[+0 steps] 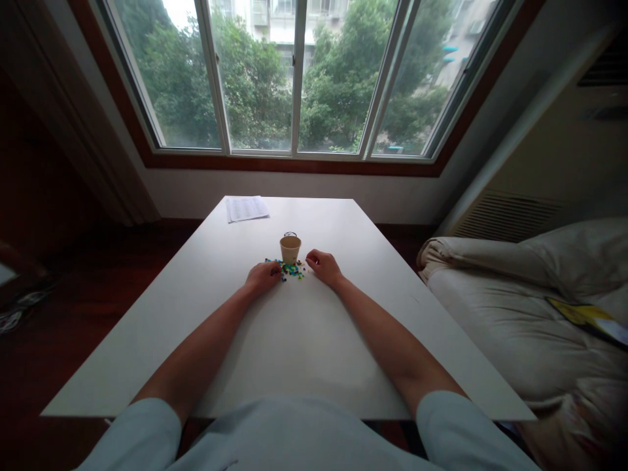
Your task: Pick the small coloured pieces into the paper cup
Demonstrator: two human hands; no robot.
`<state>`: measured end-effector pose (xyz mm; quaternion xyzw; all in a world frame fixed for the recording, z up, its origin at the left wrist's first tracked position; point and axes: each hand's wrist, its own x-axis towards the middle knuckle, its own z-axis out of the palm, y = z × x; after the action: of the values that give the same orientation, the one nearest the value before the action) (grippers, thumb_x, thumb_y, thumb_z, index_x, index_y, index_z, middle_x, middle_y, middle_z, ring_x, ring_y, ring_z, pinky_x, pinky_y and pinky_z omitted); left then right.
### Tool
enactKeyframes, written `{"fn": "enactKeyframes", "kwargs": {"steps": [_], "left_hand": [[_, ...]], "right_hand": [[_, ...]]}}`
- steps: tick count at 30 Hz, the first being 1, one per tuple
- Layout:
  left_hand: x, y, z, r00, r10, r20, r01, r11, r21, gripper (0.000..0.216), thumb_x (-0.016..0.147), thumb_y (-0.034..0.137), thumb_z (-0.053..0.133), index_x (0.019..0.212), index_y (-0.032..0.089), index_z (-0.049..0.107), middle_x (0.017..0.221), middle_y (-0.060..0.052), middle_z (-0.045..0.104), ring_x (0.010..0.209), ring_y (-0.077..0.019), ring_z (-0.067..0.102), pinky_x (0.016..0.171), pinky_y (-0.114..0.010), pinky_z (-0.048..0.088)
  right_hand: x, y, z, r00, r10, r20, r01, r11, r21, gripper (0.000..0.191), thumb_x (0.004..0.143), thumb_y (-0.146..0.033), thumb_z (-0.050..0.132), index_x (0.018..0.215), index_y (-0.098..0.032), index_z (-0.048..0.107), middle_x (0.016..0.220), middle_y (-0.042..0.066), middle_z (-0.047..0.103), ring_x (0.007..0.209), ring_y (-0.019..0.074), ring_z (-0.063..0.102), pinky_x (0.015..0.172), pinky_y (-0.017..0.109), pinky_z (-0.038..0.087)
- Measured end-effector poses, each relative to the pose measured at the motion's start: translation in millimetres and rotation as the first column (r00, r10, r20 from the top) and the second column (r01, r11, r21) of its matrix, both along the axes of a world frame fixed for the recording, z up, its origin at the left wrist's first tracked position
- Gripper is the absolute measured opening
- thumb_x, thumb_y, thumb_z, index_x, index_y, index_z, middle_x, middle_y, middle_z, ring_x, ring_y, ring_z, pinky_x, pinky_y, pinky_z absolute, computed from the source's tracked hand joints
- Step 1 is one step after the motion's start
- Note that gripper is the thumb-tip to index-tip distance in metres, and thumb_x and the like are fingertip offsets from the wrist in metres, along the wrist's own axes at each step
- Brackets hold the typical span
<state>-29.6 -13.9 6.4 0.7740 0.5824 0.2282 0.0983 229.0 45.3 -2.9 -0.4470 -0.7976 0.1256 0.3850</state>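
Note:
A small tan paper cup [290, 248] stands upright on the white table [245, 340]. Just in front of it lies a little heap of tiny coloured pieces [290, 269], blue, green and yellow. My left hand [263, 275] rests on the table at the left edge of the heap, fingers curled down onto the pieces. My right hand [323, 265] lies at the heap's right edge, fingers curled inward in a loose pinch. What either hand holds is too small to make out.
A printed sheet of paper [246, 208] lies at the table's far left corner. A wide window [294, 78] fills the wall behind. A bed with pale bedding [530, 294] stands to the right, a yellow booklet [586, 315] on it. Dark wooden floor [73, 314] lies to the left.

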Motion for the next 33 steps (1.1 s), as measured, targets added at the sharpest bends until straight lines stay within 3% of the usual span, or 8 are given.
{"fn": "enactKeyframes", "kwargs": {"steps": [7, 13, 21, 33], "left_hand": [[2, -1, 1.3, 0.997, 0.074, -0.019, -0.073, 0.997, 0.016, 0.024, 0.087, 0.025, 0.054, 0.1, 0.028, 0.074, 0.084, -0.002, 0.07, 0.077, -0.0173, 0.062, 0.068, -0.025, 0.04], [2, -2, -1.4, 0.998, 0.064, 0.021, -0.065, 0.995, 0.071, 0.019, 0.086, 0.029, 0.056, 0.093, 0.028, 0.074, 0.08, -0.003, 0.067, 0.07, -0.0177, 0.06, 0.063, -0.027, 0.038], [7, -5, 1.1, 0.996, 0.087, 0.01, -0.088, 0.995, 0.055, 0.015, 0.082, 0.032, 0.063, 0.093, 0.028, 0.072, 0.08, -0.002, 0.067, 0.073, -0.0184, 0.06, 0.064, -0.027, 0.039], [11, -4, -1.7, 0.99, 0.144, -0.01, -0.142, 0.986, 0.083, 0.016, 0.083, 0.029, 0.061, 0.096, 0.025, 0.069, 0.09, -0.005, 0.068, 0.081, -0.0197, 0.061, 0.068, -0.028, 0.04]], "right_hand": [[-1, -4, 5.8, 1.0, 0.012, -0.028, -0.012, 1.0, 0.021, 0.017, 0.088, -0.034, 0.056, 0.086, -0.021, 0.067, 0.072, 0.0, 0.066, 0.063, 0.0133, 0.054, 0.064, 0.026, 0.044], [-14, -21, 26.5, 0.977, -0.073, -0.199, 0.105, 0.982, 0.157, 0.019, 0.092, -0.033, 0.05, 0.091, -0.02, 0.063, 0.081, 0.005, 0.067, 0.071, 0.0168, 0.058, 0.071, 0.03, 0.05], [-31, -32, 28.4, 0.978, 0.019, -0.208, 0.036, 0.965, 0.26, 0.017, 0.094, -0.025, 0.046, 0.093, -0.02, 0.063, 0.086, 0.006, 0.064, 0.078, 0.0176, 0.059, 0.074, 0.031, 0.051], [-39, 1, 30.8, 0.98, -0.009, -0.198, 0.065, 0.959, 0.277, 0.024, 0.095, -0.022, 0.046, 0.107, -0.02, 0.066, 0.1, 0.009, 0.066, 0.094, 0.0211, 0.059, 0.082, 0.034, 0.053]]}}
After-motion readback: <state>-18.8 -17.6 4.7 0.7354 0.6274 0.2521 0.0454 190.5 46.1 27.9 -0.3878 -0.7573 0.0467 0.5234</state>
